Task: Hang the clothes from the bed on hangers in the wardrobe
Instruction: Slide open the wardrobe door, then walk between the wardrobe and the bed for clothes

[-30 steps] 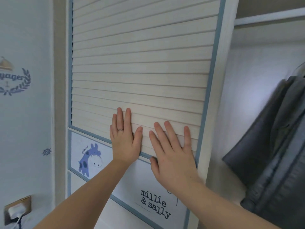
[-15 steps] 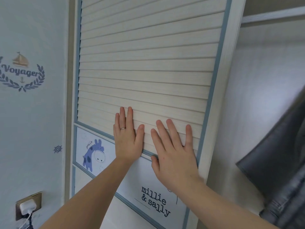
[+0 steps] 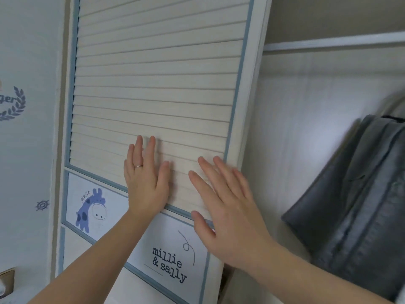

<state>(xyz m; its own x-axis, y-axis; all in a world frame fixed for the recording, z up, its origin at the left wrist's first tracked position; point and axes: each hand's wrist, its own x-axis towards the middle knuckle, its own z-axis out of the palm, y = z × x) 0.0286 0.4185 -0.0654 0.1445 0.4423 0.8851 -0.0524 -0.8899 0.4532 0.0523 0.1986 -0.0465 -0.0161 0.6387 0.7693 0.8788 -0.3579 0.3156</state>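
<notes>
Pale wardrobe fronts fill the view. On the cream louvred sliding door with blue trim (image 3: 153, 84) the left hand (image 3: 145, 183) lies flat, fingers straight, holding nothing. The right hand (image 3: 228, 216), spread and empty too, is nearer the door's right edge. Just past that edge, in the open white wardrobe compartment (image 3: 306, 128), hangs a dark grey garment (image 3: 361, 205). The opening therefore lies to the right of both hands.

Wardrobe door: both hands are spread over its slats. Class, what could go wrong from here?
The right hand sits by the door's edge, so it could get pinched. The grey clothes hang just past that edge and might snag. The left hand's flat palm may slip on the slats.
</notes>
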